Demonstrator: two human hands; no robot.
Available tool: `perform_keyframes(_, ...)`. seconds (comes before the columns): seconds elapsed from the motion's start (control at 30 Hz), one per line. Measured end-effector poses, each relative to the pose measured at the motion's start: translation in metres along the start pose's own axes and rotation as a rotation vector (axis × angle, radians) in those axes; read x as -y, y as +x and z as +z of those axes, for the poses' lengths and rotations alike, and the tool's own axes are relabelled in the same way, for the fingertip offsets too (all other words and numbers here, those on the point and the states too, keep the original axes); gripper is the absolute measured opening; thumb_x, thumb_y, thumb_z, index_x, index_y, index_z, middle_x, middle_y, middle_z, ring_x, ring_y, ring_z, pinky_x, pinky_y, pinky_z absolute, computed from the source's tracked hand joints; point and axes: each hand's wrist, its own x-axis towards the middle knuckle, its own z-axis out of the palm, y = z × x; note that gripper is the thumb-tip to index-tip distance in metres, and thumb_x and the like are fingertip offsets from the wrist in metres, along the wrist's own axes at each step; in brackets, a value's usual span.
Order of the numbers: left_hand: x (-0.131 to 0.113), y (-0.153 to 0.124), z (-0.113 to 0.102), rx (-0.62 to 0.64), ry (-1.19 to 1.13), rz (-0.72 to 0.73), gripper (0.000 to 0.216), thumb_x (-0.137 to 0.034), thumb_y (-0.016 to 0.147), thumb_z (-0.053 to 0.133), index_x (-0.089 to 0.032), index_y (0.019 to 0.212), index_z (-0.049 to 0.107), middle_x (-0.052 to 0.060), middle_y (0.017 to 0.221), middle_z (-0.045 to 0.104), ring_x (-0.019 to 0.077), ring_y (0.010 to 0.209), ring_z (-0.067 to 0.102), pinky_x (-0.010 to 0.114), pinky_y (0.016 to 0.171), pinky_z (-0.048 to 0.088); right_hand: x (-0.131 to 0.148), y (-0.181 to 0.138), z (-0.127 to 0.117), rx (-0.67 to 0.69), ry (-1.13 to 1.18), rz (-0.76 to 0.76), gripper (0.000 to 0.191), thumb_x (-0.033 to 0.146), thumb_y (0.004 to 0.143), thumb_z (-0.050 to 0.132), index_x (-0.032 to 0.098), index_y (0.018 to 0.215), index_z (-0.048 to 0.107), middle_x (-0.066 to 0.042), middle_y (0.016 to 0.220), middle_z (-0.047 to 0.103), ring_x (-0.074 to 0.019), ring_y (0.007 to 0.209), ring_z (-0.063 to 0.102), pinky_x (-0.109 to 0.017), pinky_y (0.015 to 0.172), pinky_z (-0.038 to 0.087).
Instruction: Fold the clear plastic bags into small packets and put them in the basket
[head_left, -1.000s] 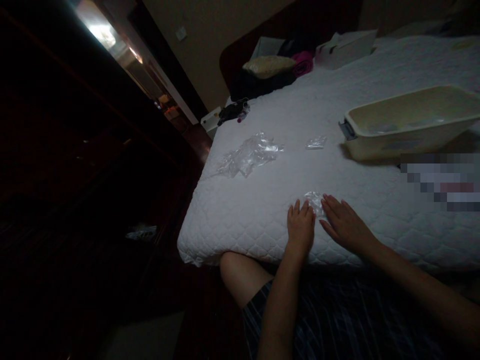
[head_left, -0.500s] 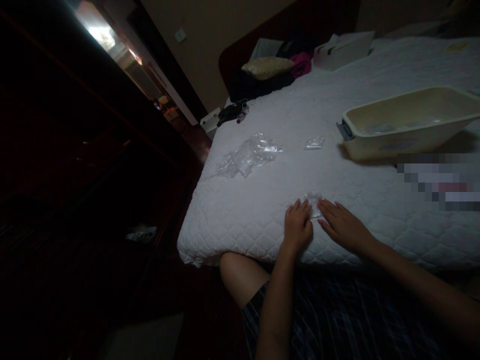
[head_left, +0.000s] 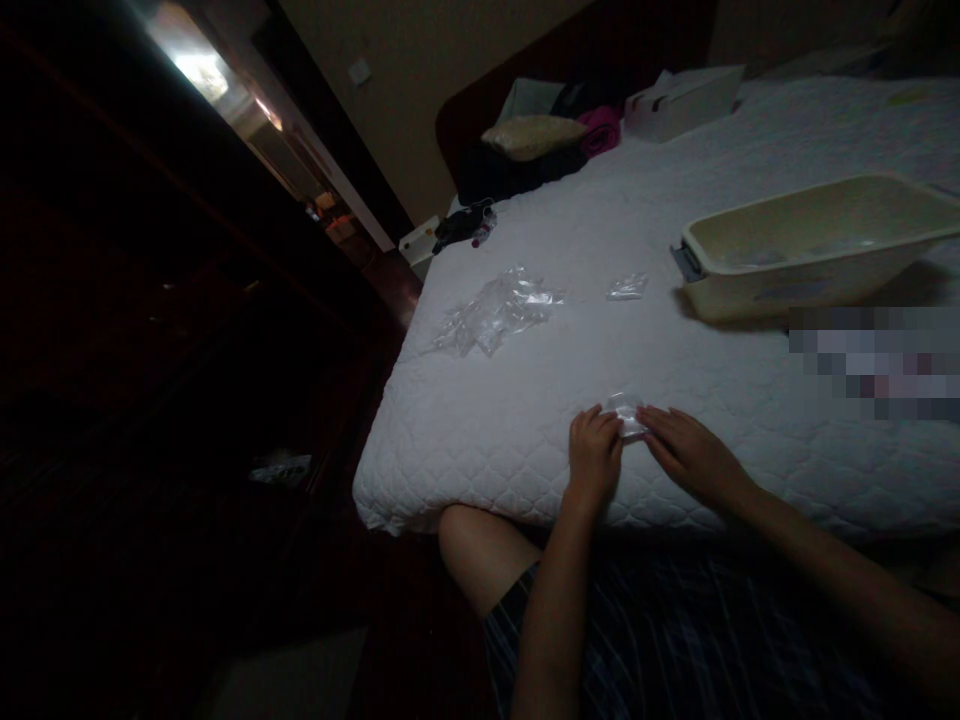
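Note:
A small clear plastic bag (head_left: 627,412) lies near the front edge of the white quilted bed (head_left: 480,440). My left hand (head_left: 596,445) has its fingers closed on the bag's left side. On its right side, the fingertips of my right hand (head_left: 690,450) pinch the bag. Farther off to the left, a loose pile of crumpled clear plastic bags (head_left: 499,310) is spread on the bed. One more clear bag (head_left: 628,286) lies flat by itself, beyond my hands.
A cream plastic tub (head_left: 802,285) with a grey handle stands at the right. Near the headboard are a patterned pillow (head_left: 534,137), a magenta roll (head_left: 600,132) and a white box (head_left: 684,102). Dark items (head_left: 461,228) lie at the bed's far left edge.
The bag between my hands now looks flatter and more stretched out. My right hand has shifted slightly to the right, with its fingers drawn closer together.

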Motion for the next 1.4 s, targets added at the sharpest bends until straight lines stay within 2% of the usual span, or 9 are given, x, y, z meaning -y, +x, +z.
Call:
perform_keyframes(0.23, 0.0, 0.001, 0.003, -0.05, -0.05, -0.012, 0.019, -0.013, 0.083, 0.064, -0.02, 0.101, 0.064, 0.004, 0.104, 0.071, 0.0201, 0.114, 0.06, 0.046, 0.1, 0.048, 0.006, 0.001, -0.006, -0.054, 0.092, 0.031, 0.035, 0.032, 0.093, 0.044, 0.022, 0.121, 0.062, -0.01, 0.121, 0.067, -0.0248, 0.111, 0.063, -0.049, 0.1, 0.046)
perform_keyframes(0.43, -0.004, 0.001, 0.0, -0.193, -0.201, -0.088, 0.009, -0.012, 0.08, 0.06, -0.018, 0.087, 0.063, 0.01, 0.12, 0.062, 0.0208, 0.116, 0.057, 0.04, 0.097, 0.05, 0.001, 0.004, -0.012, -0.245, 0.283, 0.336, 0.032, 0.038, 0.089, 0.049, 0.02, 0.108, 0.066, -0.012, 0.113, 0.069, -0.0262, 0.104, 0.065, -0.044, 0.092, 0.052)
perform_keyframes(0.5, -0.006, 0.002, -0.002, -0.224, -0.361, -0.164, 0.008, -0.013, 0.08, 0.057, -0.018, 0.086, 0.061, 0.01, 0.118, 0.062, 0.02, 0.113, 0.058, 0.037, 0.095, 0.05, -0.002, 0.005, -0.014, -0.244, 0.373, 0.429, 0.028, 0.038, 0.088, 0.049, 0.022, 0.101, 0.068, -0.01, 0.105, 0.071, -0.026, 0.098, 0.067, -0.043, 0.089, 0.054)
perform_keyframes(0.6, -0.007, 0.006, -0.007, -0.189, -0.705, -0.389, 0.003, -0.019, 0.082, 0.055, -0.018, 0.08, 0.056, 0.002, 0.086, 0.063, 0.015, 0.086, 0.06, 0.028, 0.08, 0.05, -0.005, 0.006, -0.017, -0.244, 0.514, 0.521, 0.025, 0.039, 0.085, 0.052, 0.024, 0.096, 0.068, -0.009, 0.102, 0.072, -0.026, 0.094, 0.068, -0.043, 0.086, 0.054)
perform_keyframes(0.73, -0.004, 0.01, -0.012, -0.189, -1.032, -0.627, 0.027, -0.037, 0.078, 0.063, -0.018, 0.066, 0.047, -0.005, 0.063, 0.043, 0.0095, 0.063, 0.043, 0.02, 0.061, 0.039, -0.004, 0.006, -0.018, -0.277, 0.628, 0.605, 0.023, 0.041, 0.083, 0.055, 0.024, 0.093, 0.068, -0.009, 0.1, 0.072, -0.0267, 0.095, 0.068, -0.043, 0.083, 0.055)
perform_keyframes(0.9, 0.0, 0.012, -0.008, -0.184, -1.205, -0.612, 0.034, -0.044, 0.07, 0.066, -0.018, 0.064, 0.046, -0.004, 0.065, 0.041, 0.0098, 0.067, 0.039, 0.02, 0.063, 0.034, -0.001, 0.007, -0.02, -0.257, 0.597, 0.605, 0.023, 0.042, 0.082, 0.055, 0.025, 0.091, 0.067, -0.009, 0.099, 0.072, -0.0265, 0.094, 0.067, -0.043, 0.086, 0.053)
perform_keyframes(1.13, 0.003, 0.009, -0.004, -0.128, -1.237, -0.705, 0.045, -0.052, 0.066, 0.07, -0.018, 0.061, 0.041, -0.006, 0.062, 0.036, 0.009, 0.064, 0.034, 0.021, 0.061, 0.031, 0.011, 0.015, -0.022, -0.243, 0.573, 0.586, 0.028, 0.049, 0.079, 0.059, 0.025, 0.088, 0.068, -0.007, 0.096, 0.071, -0.0257, 0.092, 0.066, -0.043, 0.087, 0.051)
perform_keyframes(1.27, 0.005, 0.01, -0.004, -0.16, -1.24, -0.674, 0.042, -0.053, 0.065, 0.072, -0.017, 0.065, 0.05, -0.005, 0.064, 0.044, 0.0098, 0.066, 0.039, 0.022, 0.065, 0.035, 0.022, 0.032, -0.022, -0.198, 0.681, 0.59, 0.037, 0.053, 0.073, 0.066, 0.023, 0.094, 0.068, -0.009, 0.1, 0.07, -0.0254, 0.092, 0.066, -0.043, 0.087, 0.052)
perform_keyframes(1.4, 0.006, 0.01, -0.004, -0.204, -1.323, -0.628, 0.037, -0.049, 0.066, 0.074, -0.016, 0.078, 0.062, -0.001, 0.075, 0.057, 0.0117, 0.072, 0.049, 0.025, 0.074, 0.04, 0.026, 0.051, -0.018, -0.081, 0.89, 0.665, 0.056, 0.062, 0.063, 0.072, 0.023, 0.103, 0.068, -0.01, 0.098, 0.071, -0.0259, 0.088, 0.066, -0.041, 0.076, 0.055)
